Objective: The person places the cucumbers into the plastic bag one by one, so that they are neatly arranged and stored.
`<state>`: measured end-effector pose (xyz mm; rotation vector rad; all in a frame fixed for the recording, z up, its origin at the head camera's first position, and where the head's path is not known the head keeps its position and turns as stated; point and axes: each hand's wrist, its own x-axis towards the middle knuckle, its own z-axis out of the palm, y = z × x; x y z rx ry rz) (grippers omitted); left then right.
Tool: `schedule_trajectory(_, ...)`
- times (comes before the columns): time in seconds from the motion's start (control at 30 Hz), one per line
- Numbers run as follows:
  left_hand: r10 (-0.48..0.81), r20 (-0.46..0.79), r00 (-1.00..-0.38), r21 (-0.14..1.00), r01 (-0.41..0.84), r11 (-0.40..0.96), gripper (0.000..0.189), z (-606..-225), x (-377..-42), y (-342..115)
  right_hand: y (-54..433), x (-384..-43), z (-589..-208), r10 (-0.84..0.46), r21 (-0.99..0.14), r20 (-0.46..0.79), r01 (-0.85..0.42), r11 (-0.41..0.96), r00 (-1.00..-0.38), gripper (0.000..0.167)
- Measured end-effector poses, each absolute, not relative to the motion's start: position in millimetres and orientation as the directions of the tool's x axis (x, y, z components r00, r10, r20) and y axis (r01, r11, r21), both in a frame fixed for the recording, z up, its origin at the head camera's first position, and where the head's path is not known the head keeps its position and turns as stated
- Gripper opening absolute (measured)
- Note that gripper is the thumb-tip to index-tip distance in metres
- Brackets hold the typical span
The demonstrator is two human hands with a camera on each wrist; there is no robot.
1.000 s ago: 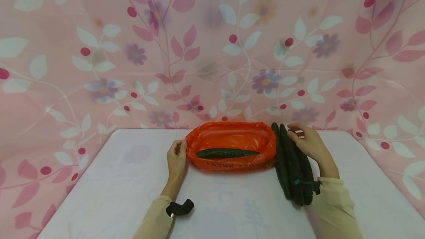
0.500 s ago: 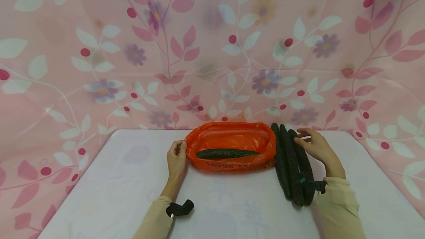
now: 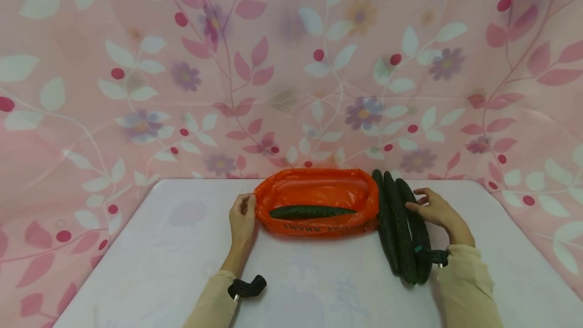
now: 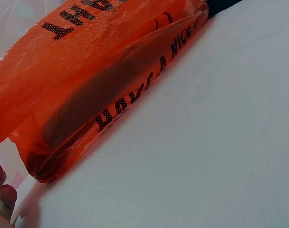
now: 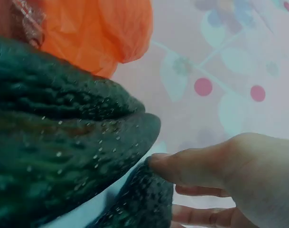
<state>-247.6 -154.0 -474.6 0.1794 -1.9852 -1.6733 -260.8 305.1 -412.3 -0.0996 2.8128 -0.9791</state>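
On the worktop, the outer cucumber lies lengthwise, near end towards the person, far end angled slightly left. The right hand is the nearer one, at its right side: the thumb reaches left over it near the far end, fingers loosely bent and parted, not closed round it. Two other cucumbers lie along its left, between it and the bag. The left hand pinches the bag's left rim. Inside, another cucumber lies crosswise to those three.
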Motion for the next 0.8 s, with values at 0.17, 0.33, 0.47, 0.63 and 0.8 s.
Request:
schedule_trajectory(0.17, -0.424, 0.313, -0.85, 0.946, 0.24, 0.219, 0.023, -476.3, -247.4, -153.9, 308.3, -262.7, -418.5, -0.133, -0.612, -0.181, 0.006, 0.791, -0.975, 0.068)
schedule_trajectory(0.33, -0.42, 0.302, -0.856, 0.949, 0.227, 0.218, 0.023, -476.9, -246.3, -153.7, 309.9, -263.1, -419.6, -0.14, -0.591, -0.212, 0.012, 0.807, -0.967, 0.068)
schedule_trajectory(0.47, -0.409, 0.286, -0.866, 0.953, 0.215, 0.212, 0.024, -473.2, -244.9, -153.9, 309.2, -264.0, -419.7, -0.129, -0.582, -0.211, 0.018, 0.813, -0.969, 0.068)
schedule_trajectory(0.63, -0.378, 0.286, -0.881, 0.953, 0.221, 0.206, 0.023, -453.2, -234.2, -150.3, 308.1, -264.6, -420.3, -0.116, -0.582, -0.211, 0.029, 0.812, -0.971, 0.068)
schedule_trajectory(0.8, -0.366, 0.285, -0.886, 0.953, 0.219, 0.212, 0.022, -443.2, -228.3, -147.3, 307.4, -265.2, -419.9, -0.114, -0.587, -0.204, 0.028, 0.809, -0.972, 0.067)
